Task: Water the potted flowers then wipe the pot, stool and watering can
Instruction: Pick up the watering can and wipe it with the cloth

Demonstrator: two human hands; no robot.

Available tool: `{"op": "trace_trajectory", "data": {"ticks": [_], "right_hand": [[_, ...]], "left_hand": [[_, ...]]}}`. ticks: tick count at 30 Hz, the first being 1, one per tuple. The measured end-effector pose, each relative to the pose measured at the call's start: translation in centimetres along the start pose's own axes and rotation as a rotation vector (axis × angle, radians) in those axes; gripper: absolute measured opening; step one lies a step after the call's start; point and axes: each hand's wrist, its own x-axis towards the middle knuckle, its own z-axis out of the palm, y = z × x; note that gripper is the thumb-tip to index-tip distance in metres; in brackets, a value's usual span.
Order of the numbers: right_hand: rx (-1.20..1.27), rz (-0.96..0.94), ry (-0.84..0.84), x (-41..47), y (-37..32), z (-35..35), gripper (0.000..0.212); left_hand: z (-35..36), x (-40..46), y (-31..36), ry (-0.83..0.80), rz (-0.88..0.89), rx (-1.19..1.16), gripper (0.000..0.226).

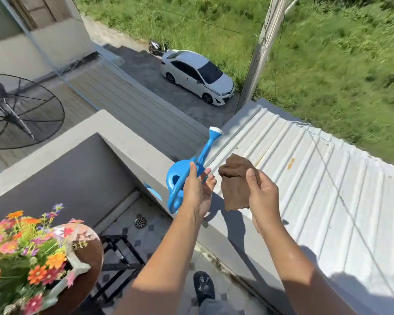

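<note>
**Watering can held up, cloth ready: wipe stage**

The blue watering can (187, 178) is held in the air by the left hand (197, 192), above the grey balcony ledge (132, 142) near its corner. The hand is closed around the can's front, at the base of the spout, fingers wrapped on the far side. The brown cloth (236, 185) is pinched in the right hand (263, 192), thumb on the near face, lower edge hanging free. Cloth and can are just beside each other, not touching.

Orientation: the can's long axis runs from the loop handle at lower left up to the white-tipped rose at upper right. The spout points up and away, out over the corrugated roof (305, 178). No water is seen leaving it.

Progress, as judged: watering is probably finished, since the can is tilted away from the potted flowers (25, 253), which sit on the round stool (87, 278) at the lower left edge of view. Can wiping is about to begin or is just under way. Whether pot and stool were wiped cannot be told; no wet marks are readable on them.
</note>
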Motion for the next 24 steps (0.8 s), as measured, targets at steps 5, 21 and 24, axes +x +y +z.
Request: {"op": "trace_trajectory", "data": {"ticks": [5,21,24], "right_hand": [[-0.052,0.032,-0.102,2.5,0.6,1.2,0.022],[-0.108,0.027,-0.472,0.2,0.5,8.1,0.018],[-0.175,0.047,-0.539,-1.0,2.7,10.4,0.019]], "left_hand": [[0.4,1.8,-0.3,0.033,0.044,-0.042,0.056],[-11.9,0.2,7.4,0.188,0.354,0.549,0.052],[-15.6,0.5,8.7,0.196,0.389,0.753,0.052]]}}
